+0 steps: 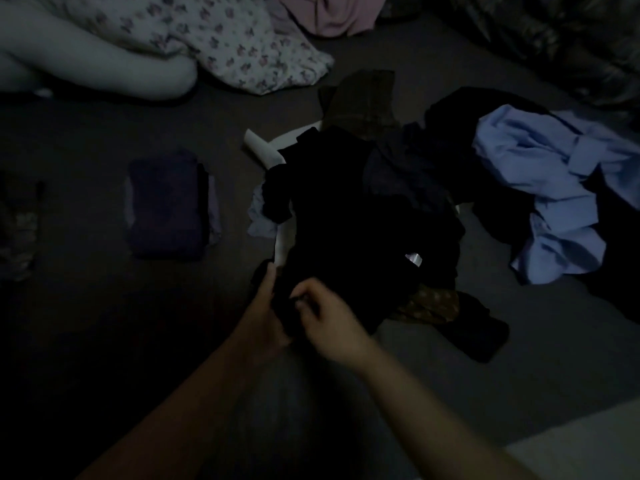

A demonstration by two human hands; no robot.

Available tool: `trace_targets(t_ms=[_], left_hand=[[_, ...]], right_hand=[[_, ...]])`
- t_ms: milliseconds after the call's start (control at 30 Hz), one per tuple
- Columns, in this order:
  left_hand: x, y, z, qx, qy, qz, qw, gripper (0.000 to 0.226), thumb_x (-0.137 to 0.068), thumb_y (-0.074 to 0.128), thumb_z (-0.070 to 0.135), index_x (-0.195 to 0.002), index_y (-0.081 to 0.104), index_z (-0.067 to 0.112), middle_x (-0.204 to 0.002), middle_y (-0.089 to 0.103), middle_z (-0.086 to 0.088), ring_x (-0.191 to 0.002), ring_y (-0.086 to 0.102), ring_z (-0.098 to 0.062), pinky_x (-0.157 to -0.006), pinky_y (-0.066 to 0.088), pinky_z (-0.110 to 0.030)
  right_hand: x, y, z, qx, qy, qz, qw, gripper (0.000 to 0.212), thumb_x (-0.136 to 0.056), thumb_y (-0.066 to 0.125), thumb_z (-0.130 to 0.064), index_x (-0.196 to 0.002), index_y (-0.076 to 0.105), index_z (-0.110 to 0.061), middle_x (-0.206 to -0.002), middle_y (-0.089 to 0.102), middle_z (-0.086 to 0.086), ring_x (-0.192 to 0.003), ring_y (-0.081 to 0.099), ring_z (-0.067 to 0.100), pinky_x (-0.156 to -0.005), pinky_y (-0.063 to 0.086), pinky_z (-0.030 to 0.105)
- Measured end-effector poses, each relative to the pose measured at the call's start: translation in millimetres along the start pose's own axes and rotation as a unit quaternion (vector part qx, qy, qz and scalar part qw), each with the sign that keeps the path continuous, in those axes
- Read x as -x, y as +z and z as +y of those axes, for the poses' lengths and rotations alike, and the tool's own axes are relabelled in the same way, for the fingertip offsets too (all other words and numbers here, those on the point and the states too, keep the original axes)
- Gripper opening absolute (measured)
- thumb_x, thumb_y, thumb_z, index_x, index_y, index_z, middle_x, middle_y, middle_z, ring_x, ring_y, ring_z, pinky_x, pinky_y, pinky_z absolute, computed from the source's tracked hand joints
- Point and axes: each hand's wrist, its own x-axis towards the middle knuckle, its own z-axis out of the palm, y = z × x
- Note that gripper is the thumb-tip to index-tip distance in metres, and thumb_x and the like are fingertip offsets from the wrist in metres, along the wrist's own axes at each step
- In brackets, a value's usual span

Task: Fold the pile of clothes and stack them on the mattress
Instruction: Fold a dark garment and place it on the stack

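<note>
Now both hands — left hand [268,306], right hand [325,323] — pinch the black garment's [363,230] near edge, fingers curled.

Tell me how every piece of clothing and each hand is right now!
black garment: unfolded, on top of the pile, near edge held by both hands.
left hand: grips the black garment's edge.
right hand: pinches the same edge.
light blue shirt: crumpled, unfolded, at the pile's right.
dark purple garment: folded flat, lying apart at left.
floral cloth: rumpled, at far side.
pink cloth: bunched up, at top.
</note>
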Motion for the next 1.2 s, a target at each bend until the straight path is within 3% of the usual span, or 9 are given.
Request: trace_targets(t_ms=[233, 367, 500, 633, 733, 867, 933, 1000, 1200], left_hand=[[34.0, -74.2, -8.8, 0.001, 0.055, 0.087, 0.995, 0.018, -0.088, 0.053, 0.019, -0.081, 0.064, 0.006, -0.056, 0.067, -0.006, -0.048, 0.065, -0.014, -0.042, 0.049, -0.019], [77.1, -120.6, -22.4, 0.1, 0.016, -0.004, 0.995, 0.055, -0.098, 0.03, 0.046, -0.111, 0.059, 0.001, -0.093, 0.07, -0.021, -0.088, 0.069, -0.024, -0.076, 0.055, -0.032], [117.7, -165.6, -56.0, -0.027, 0.037, 0.184, 0.982, 0.042, -0.088, 0.052, 0.048, -0.117, 0.055, 0.017, -0.119, 0.06, -0.008, -0.109, 0.056, -0.023, -0.095, 0.045, -0.038], [131.7, -181.3, -83.7, -0.023, 0.037, 0.186, 0.982, 0.033, -0.084, 0.065, 0.021, -0.116, 0.062, 0.014, -0.109, 0.07, -0.006, -0.095, 0.068, -0.019, -0.075, 0.056, -0.033], [131.7, -195.3, -85.9, 0.02, 0.043, 0.212, 0.976, 0.032, -0.085, 0.064, 0.017, -0.117, 0.061, 0.013, -0.112, 0.068, -0.009, -0.093, 0.067, -0.021, -0.072, 0.055, -0.033], [138.1, -214.4, -54.0, 0.086, 0.11, 0.209, 0.968, 0.037, -0.079, 0.072, 0.024, -0.111, 0.06, 0.011, -0.089, 0.07, -0.002, -0.07, 0.068, -0.011, -0.052, 0.055, -0.021], [152.5, -221.6, -31.8, 0.11, 0.135, 0.18, 0.968, 0.015, -0.088, 0.062, 0.011, -0.083, 0.072, 0.021, -0.065, 0.07, 0.009, -0.057, 0.066, 0.0, -0.049, 0.051, -0.014], [170.7, -230.2, -17.7, 0.116, 0.122, 0.174, 0.97, 0.058, -0.093, 0.041, -0.008, -0.061, 0.075, 0.026, -0.057, 0.066, 0.022, -0.056, 0.062, 0.011, -0.05, 0.046, -0.005], [173.1, -273.1, -24.3, 0.081, 0.091, 0.212, 0.97, 0.019, -0.088, 0.055, 0.006, -0.095, 0.072, 0.012, -0.09, 0.073, -0.005, -0.063, 0.07, -0.011, -0.049, 0.056, -0.024]], right_hand=[[62.3, 71.6, -2.3, -0.14, 0.082, -0.047, 0.986, 0.016, -0.089, 0.055, 0.001, -0.091, 0.059, -0.015, -0.078, 0.058, -0.014, -0.071, 0.055, -0.011, -0.074, 0.041, 0.006], [72.5, 82.2, 30.3, -0.089, 0.172, 0.085, 0.977, 0.009, -0.087, 0.063, -0.011, -0.086, 0.059, -0.019, -0.087, 0.065, 0.001, -0.081, 0.06, 0.003, -0.08, 0.045, 0.018], [71.0, 92.0, 82.5, -0.079, 0.277, 0.126, 0.949, 0.094, -0.055, 0.073, -0.072, -0.121, 0.056, -0.008, -0.118, 0.064, 0.007, -0.11, 0.06, 0.021, -0.096, 0.049, 0.04], [73.2, 117.5, 91.7, -0.048, 0.26, 0.014, 0.964, 0.112, -0.055, 0.079, -0.06, -0.145, 0.03, -0.015, -0.144, 0.041, 0.005, -0.133, 0.04, 0.024, -0.108, 0.038, 0.044], [71.2, 131.2, 76.1, -0.043, 0.271, -0.036, 0.961, 0.071, -0.085, 0.069, -0.019, -0.143, 0.028, -0.014, -0.14, 0.043, 0.014, -0.13, 0.041, 0.035, -0.103, 0.039, 0.041], [66.9, 142.1, 71.1, 0.111, 0.272, -0.01, 0.956, 0.017, -0.093, 0.054, -0.013, -0.102, 0.063, -0.001, -0.103, 0.067, 0.017, -0.1, 0.062, 0.031, -0.084, 0.048, 0.034], [73.4, 149.7, 65.0, 0.108, 0.276, -0.059, 0.953, 0.015, -0.091, 0.058, -0.018, -0.087, 0.064, -0.005, -0.089, 0.067, 0.013, -0.091, 0.063, 0.024, -0.078, 0.047, 0.028], [80.8, 156.8, 62.1, 0.114, 0.285, -0.078, 0.949, 0.019, -0.091, 0.058, -0.022, -0.089, 0.065, -0.005, -0.091, 0.068, 0.013, -0.093, 0.063, 0.024, -0.073, 0.042, 0.023], [55.0, 181.3, 24.4, 0.068, 0.206, 0.089, 0.972, 0.044, -0.086, 0.06, -0.048, -0.104, 0.059, -0.008, -0.11, 0.06, 0.014, -0.107, 0.056, 0.026, -0.081, 0.04, 0.022]])
